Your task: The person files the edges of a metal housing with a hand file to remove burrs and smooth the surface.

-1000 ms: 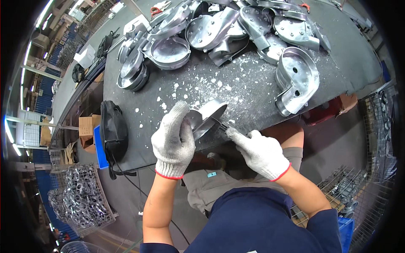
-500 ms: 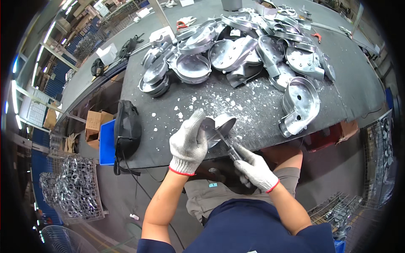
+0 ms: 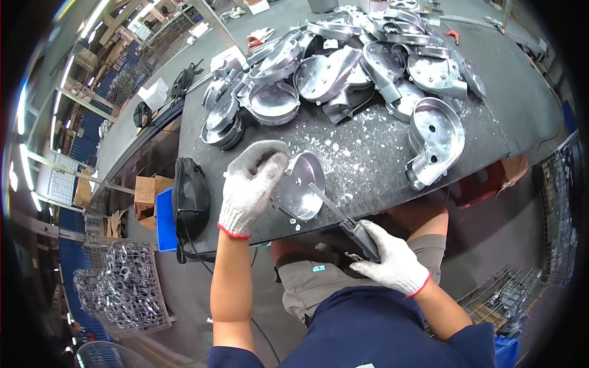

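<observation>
My left hand (image 3: 253,187), in a white knit glove with a red cuff, is closed on the left rim of a round, hollow silver metal casting (image 3: 302,199). The casting is tilted over the near table edge, its hollow side facing right and toward me. My right hand (image 3: 396,260), gloved alike, grips the dark handle of a file-like tool (image 3: 363,238) with a narrow, flat metal blade. Its blade tip lies in front of the casting's hollow; whether it touches the metal I cannot tell.
Similar silver castings (image 3: 328,73) are heaped across the dark table (image 3: 245,165). One single casting (image 3: 435,138) lies at the right near the edge. Metal flakes litter the surface. A black bag (image 3: 189,193) hangs at the left edge, beside a blue bin (image 3: 164,218) and a cardboard box (image 3: 149,199).
The casting has been turned so its hollow shows more, and my left hand has shifted left with it. My right hand and the tool have drawn back down and to the right.
</observation>
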Demonstrator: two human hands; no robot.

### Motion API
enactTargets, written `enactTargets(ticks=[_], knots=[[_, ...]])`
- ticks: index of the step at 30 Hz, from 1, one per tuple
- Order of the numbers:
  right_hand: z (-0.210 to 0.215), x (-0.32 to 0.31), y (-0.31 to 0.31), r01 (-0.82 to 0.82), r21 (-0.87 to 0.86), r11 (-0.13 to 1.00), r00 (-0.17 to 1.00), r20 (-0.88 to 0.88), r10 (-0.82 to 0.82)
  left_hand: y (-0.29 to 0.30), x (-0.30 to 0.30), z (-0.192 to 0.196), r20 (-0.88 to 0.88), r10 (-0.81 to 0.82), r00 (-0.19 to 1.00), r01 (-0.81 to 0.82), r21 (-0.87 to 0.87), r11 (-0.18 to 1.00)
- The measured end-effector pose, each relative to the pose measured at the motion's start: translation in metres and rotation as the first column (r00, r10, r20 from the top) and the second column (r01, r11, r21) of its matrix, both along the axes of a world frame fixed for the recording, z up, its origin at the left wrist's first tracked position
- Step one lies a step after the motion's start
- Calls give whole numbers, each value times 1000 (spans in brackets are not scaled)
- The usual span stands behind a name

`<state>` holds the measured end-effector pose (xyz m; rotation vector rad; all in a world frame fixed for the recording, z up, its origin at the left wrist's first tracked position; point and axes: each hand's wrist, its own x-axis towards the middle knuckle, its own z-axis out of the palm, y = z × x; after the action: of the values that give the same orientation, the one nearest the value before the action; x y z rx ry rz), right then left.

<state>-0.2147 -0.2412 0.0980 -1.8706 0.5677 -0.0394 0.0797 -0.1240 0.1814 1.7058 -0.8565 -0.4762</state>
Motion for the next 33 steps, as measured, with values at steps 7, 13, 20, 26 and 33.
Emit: enactTargets(ticks=[7,13,20,26,33], knots=[[-7,1,3,-119,176,977,980,181,87,-13,-6,-12,221,7,975,-5,-10,1000],[6,13,9,-125,232,965,969,239,68,0,0,-26,52,43,998,-37,-114,993],[0,30,17,-147,279,949,968,238,81,8,1,-33,-24,80,996,-83,-141,986],[-2,33,18,-178,304,936,967,231,109,12,-1,-34,-123,75,990,-100,-214,972],[4,41,11,-228,403,886,972,143,185,18,-6,-33,94,94,991,-74,-193,978]])
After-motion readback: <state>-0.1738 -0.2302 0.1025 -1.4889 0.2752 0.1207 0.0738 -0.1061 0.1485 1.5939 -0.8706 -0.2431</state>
